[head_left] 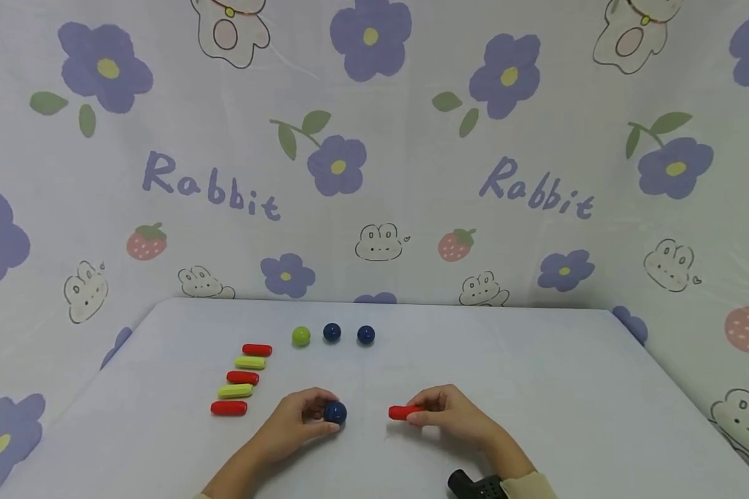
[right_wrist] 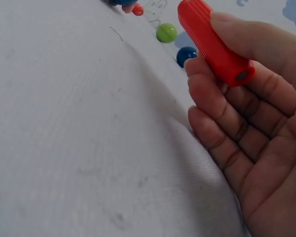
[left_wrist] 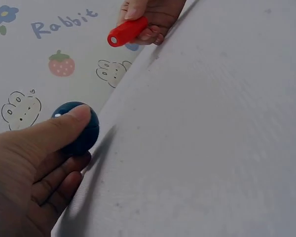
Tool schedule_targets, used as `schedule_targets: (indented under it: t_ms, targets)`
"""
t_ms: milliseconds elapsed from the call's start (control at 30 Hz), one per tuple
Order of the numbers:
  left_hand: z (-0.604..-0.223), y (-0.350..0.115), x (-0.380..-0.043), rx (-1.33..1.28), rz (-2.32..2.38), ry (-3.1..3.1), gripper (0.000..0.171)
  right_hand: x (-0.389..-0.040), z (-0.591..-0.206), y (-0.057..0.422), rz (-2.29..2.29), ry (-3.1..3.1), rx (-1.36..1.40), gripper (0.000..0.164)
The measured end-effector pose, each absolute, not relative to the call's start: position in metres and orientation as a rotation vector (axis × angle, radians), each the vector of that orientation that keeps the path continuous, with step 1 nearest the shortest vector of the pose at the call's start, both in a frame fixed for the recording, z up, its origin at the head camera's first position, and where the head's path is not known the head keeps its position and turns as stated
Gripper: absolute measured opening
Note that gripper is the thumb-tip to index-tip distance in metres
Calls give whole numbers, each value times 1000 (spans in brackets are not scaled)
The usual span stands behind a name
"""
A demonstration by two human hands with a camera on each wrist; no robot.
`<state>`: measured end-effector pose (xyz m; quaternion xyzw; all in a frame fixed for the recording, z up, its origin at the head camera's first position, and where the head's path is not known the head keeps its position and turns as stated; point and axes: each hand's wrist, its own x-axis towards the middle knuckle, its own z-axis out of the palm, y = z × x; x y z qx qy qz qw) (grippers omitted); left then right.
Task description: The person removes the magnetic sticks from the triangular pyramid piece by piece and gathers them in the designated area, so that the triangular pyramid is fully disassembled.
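Note:
My left hand (head_left: 296, 424) pinches a dark blue ball (head_left: 335, 413) between thumb and fingers, over the front middle of the white table. To its right, my right hand (head_left: 452, 414) holds a short red rod (head_left: 403, 413) that points toward the ball; the two pieces are apart. In the right wrist view the red rod (right_wrist: 214, 44) is ribbed, with a grey disc in its end, and the thumb presses on its side. The left wrist view shows the thumb lying across the blue ball (left_wrist: 80, 133).
Left of my left hand, red rods (head_left: 229, 408) and yellow-green rods (head_left: 235, 391) lie in a column. Behind stand a green ball (head_left: 301, 336) and two dark blue balls (head_left: 332, 333). A black device (head_left: 477, 485) sits by the right wrist. A patterned cloth hangs behind the table (head_left: 537, 360).

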<state>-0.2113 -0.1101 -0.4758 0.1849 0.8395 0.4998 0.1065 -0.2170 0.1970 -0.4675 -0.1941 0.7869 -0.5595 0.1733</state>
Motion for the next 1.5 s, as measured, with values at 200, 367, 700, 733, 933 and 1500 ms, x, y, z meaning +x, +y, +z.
schedule_targets:
  t_ms: [200,367,700,733,933,1500]
  targets:
    - [-481,-96,-220,513,1607,2452,53,-219,-468,205,-1584,2218,-538,29]
    - [-487,-80,-231,530,1656,2430,49,-218,-467,209,-1563,2199,-540,28]
    - [-495,-33,-271,580,1753,2466,41,-217,-469,208,-1601,2153,-564,27]
    - [-495,-27,-274,594,1767,2466,41,-218,-470,209,-1611,2143,-584,27]
    - [-496,9,-294,575,1839,2512,39,-221,-468,214,-1664,2098,-591,30]
    - [-495,50,-327,539,1836,2811,41,-223,-475,220,-1811,1910,-642,40]
